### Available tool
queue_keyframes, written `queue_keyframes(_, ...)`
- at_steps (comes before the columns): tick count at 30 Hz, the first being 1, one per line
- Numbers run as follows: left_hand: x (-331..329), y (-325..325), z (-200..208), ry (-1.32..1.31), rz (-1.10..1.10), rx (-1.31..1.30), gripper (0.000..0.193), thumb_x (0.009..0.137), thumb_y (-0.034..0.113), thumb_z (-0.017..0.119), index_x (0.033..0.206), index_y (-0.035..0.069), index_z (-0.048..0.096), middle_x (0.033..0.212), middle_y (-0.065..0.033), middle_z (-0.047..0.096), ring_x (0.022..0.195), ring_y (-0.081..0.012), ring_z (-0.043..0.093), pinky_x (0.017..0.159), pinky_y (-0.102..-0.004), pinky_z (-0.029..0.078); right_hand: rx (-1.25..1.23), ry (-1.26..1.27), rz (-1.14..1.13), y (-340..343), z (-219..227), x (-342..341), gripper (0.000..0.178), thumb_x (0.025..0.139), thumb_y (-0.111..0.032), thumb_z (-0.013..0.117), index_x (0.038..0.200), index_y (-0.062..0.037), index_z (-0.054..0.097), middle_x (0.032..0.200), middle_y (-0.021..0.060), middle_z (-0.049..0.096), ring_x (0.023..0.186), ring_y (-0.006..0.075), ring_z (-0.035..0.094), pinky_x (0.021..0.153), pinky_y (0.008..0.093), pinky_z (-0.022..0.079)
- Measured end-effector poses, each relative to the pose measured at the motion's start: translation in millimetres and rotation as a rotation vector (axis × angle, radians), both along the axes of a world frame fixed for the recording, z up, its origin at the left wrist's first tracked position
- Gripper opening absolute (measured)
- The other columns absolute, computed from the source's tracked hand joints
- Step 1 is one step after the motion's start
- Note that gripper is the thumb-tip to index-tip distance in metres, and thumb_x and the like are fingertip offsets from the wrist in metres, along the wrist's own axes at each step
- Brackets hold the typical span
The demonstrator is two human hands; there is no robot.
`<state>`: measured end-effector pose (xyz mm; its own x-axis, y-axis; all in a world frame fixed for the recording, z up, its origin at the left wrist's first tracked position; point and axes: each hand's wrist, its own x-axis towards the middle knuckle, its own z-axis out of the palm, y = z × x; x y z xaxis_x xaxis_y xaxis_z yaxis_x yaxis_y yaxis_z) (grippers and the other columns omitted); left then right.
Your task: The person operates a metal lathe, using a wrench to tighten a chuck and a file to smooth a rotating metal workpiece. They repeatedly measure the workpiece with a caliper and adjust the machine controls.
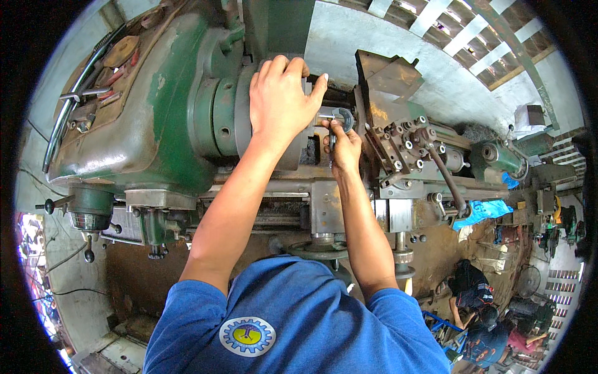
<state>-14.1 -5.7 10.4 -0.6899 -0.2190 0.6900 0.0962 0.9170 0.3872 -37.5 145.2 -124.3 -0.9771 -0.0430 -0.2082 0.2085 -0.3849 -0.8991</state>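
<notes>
1. Left hand (pixel 280 93), loosely spread, rests on the grey cylindrical metal chuck (pixel 243 118) at 11 o'clock.
2. Right hand (pixel 346 151), fingers curled, grips the grey C-shaped metal micrometer (pixel 346 116) at 1 o'clock.

I wear a blue shirt (pixel 336 336). Its round white emblem (pixel 247 336) bears a blue gear and yellow-green centre. My short left sleeve (pixel 187 315) lies left of the emblem, my short right sleeve (pixel 405 321) well to its right.

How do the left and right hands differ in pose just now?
The left hand lies over the chuck, thumb spread; the right hand grips a gray C-shaped tool, fingers curled. The left hand appears higher in the view, the right hand lower. Both are bare.
</notes>
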Motion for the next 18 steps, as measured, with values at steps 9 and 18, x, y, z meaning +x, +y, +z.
queue_keyframes(9, 2.8, 6.0, -3.9, 0.044, 0.064, -0.090, 0.029, 0.083, 0.041, 0.080, 0.087, 0.013, 0.072, 0.092, -0.0040, 0.063, 0.094, -0.0259, 0.063, 0.084, -0.0419, 0.049, -0.111, -0.079, 0.008, -1.0, 0.4, -2.5, 0.011, 0.100, -0.018, 0.067, 0.102, -0.0074, 0.066, 0.096, 0.0049, 0.076, 0.057, 0.0094, 0.055, 0.046, 0.0243, 0.041)
queue_keyframes(18, 1.5, 5.3, -5.7, 0.021, 0.032, -0.068, 0.030, 0.086, 0.041, 0.076, 0.088, 0.010, 0.073, 0.093, -0.0070, 0.062, 0.096, -0.0267, 0.062, 0.084, -0.0437, 0.047, -0.164, -0.037, 0.018, -0.9, -5.8, -1.5, 0.007, 0.099, -0.017, 0.068, 0.101, -0.0104, 0.066, 0.094, 0.0039, 0.075, 0.058, 0.0093, 0.055, 0.045, 0.0248, 0.041)
